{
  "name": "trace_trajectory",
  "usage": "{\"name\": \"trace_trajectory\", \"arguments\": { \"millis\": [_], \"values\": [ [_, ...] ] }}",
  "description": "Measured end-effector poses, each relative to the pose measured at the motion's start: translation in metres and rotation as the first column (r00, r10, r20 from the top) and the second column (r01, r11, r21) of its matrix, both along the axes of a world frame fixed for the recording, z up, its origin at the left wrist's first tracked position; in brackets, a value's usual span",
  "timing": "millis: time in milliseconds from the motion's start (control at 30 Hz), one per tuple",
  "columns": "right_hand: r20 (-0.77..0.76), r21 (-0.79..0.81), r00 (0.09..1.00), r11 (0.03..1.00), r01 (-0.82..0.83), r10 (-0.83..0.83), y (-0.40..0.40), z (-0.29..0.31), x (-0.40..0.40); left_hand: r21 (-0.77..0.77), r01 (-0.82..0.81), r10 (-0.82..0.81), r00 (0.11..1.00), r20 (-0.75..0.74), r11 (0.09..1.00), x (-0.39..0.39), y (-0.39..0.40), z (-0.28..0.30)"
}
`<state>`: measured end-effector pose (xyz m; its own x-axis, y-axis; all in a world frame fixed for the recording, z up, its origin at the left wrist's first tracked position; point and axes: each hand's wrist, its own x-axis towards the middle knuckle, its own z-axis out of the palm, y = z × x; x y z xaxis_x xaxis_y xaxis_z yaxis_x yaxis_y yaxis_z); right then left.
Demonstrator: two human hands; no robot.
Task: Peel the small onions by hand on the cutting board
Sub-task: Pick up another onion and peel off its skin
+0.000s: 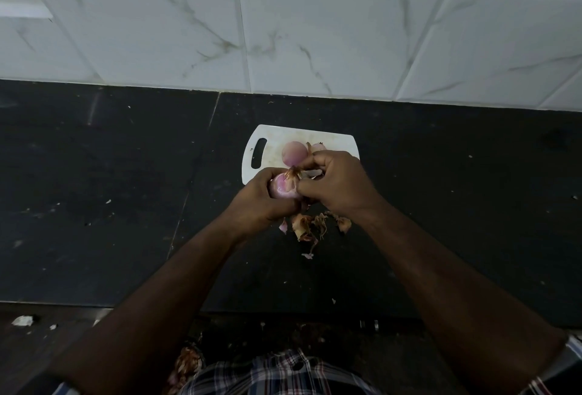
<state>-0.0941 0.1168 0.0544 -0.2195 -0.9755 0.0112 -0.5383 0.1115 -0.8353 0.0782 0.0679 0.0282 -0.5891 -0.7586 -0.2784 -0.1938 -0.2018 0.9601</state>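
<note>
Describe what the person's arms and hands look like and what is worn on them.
Both forearms are bare up to near the elbow. The left hand and right hand wear no gloves, and no rings or watch are visible. Plaid sleeves in white, dark and red checks show at the frame's lower corners, matching the shirt.

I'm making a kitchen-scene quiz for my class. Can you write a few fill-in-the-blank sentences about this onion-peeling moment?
1. The left hand holds a small pink onion while the right hand pulls at its ____.
2. A peeled pink onion lies on the white plastic ____.
3. The pile of brown peels lies on the ____ countertop.

Missing words: skin; cutting board; black
</note>
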Motion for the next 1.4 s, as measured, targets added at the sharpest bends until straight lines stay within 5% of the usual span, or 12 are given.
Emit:
{"name": "trace_trajectory", "arguments": {
  "millis": [367, 533, 667, 1033, 1233, 1400],
  "values": [
    [-0.06, 0.011, 0.997, 0.999, 0.041, -0.04, 0.001, 0.001, 0.002, -0.014, 0.047, -0.047, 0.999, 0.012, 0.999, -0.003, 0.001, 0.005],
    [0.015, -0.007, 0.991, 0.991, 0.135, -0.135, -0.003, -0.004, 0.0, 0.023, 0.109, -0.11, 0.994, 0.001, 0.994, -0.003, 0.0, 0.002],
    [0.242, 0.066, 0.97, 0.998, -0.003, -0.013, -0.001, 0.001, -0.011, 0.091, 0.13, -0.126, 0.991, -0.048, 0.987, 0.002, -0.008, 0.002],
    [-0.254, -0.099, 0.966, 0.992, -0.083, 0.055, -0.002, 0.003, 0.002, 0.137, 0.127, -0.111, 0.987, -0.116, 0.982, 0.001, -0.006, 0.006],
    [-0.319, -0.074, 0.947, 0.996, -0.048, 0.022, -0.007, 0.01, -0.004, 0.194, 0.176, -0.145, 0.976, -0.165, 0.965, 0.007, -0.006, 0.005],
    [-0.351, 0.105, 0.936, 0.994, 0.004, 0.034, 0.001, 0.004, -0.034, 0.303, 0.107, -0.039, 0.974, -0.224, 0.947, 0.021, -0.012, 0.0]
  ]
}}
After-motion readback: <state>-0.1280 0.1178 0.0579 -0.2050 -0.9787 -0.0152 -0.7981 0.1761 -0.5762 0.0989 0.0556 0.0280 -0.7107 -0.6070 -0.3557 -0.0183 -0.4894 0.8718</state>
